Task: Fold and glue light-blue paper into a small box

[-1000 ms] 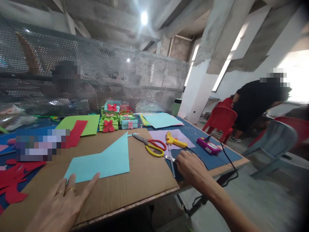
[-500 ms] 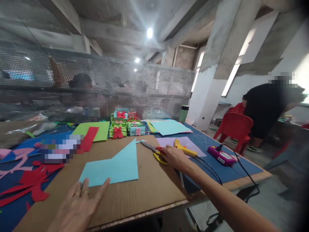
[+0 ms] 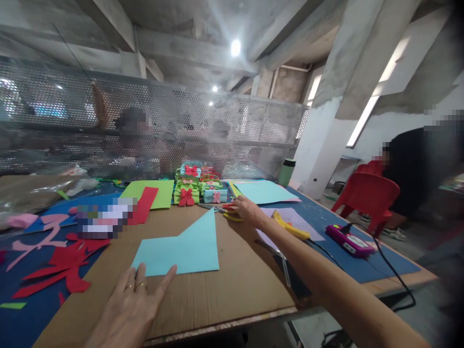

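Resting lightly on the brown board [image 3: 235, 287], your left hand [image 3: 132, 295] is spread, its fingers apart and holding nothing, with the fingertips on the near left edge of the light-blue sheet [image 3: 181, 251]. That sheet lies flat on the board in front of you, low at its left end and rising to a sharp point at its far right. Your right hand [image 3: 250, 211] reaches forward to the scissors [image 3: 227, 208], its fingers at the red and yellow handles; from this angle you can't be sure whether they are gripping the handles or only touching them. The scissors' blades point left, close to the sheet's sharp tip.

Past your right forearm, a yellow glue gun [image 3: 292, 227] lies partly over a lilac sheet [image 3: 315, 229], and farther right on the blue worktop [image 3: 377, 268] sits a purple box [image 3: 350, 240] with a black plug in it. Beyond your right hand you have a paper stack [image 3: 264, 192] with light blue on top, and a green bottle [image 3: 287, 173] near the far edge. Small paper baskets [image 3: 186, 195] with bows stand left of the stack. To their left, a red strip [image 3: 145, 205] overlaps a green sheet [image 3: 161, 195], and nearer to you on that side are red scraps [image 3: 68, 263] and pink scraps [image 3: 47, 237]
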`<act>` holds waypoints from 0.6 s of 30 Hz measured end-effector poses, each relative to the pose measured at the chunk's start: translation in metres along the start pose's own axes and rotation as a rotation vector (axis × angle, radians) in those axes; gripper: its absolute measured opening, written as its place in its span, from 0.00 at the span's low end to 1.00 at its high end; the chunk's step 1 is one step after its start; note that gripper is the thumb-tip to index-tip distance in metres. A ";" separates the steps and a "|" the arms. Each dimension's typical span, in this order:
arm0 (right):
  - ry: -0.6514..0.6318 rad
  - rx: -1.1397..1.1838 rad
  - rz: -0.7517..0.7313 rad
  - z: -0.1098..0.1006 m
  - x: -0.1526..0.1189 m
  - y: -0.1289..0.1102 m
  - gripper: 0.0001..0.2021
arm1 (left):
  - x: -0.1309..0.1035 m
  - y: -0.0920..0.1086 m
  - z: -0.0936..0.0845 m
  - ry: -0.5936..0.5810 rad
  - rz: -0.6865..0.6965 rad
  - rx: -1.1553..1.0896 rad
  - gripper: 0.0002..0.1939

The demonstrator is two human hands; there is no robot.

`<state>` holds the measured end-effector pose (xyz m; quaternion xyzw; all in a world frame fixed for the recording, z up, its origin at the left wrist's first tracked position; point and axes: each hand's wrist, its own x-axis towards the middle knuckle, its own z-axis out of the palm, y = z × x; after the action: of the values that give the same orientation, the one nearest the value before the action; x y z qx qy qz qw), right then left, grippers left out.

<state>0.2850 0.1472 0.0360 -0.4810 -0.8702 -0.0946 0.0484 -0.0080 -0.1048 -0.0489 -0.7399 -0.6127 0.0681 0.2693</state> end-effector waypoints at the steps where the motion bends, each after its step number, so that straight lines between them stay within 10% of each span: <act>1: 0.015 -0.011 0.015 -0.005 -0.005 0.002 0.17 | 0.000 0.000 0.000 0.000 -0.001 0.001 0.39; 11: -0.138 -0.182 0.217 -0.035 -0.189 0.029 0.12 | 0.002 -0.004 -0.004 -0.020 0.014 0.019 0.38; 18: -0.106 -0.162 0.199 -0.005 -0.205 0.022 0.10 | 0.003 -0.011 -0.018 -0.053 0.034 -0.003 0.39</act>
<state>0.4131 -0.0118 0.0079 -0.5716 -0.8091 -0.1337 -0.0273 -0.0087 -0.1060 -0.0280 -0.7485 -0.6072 0.0913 0.2505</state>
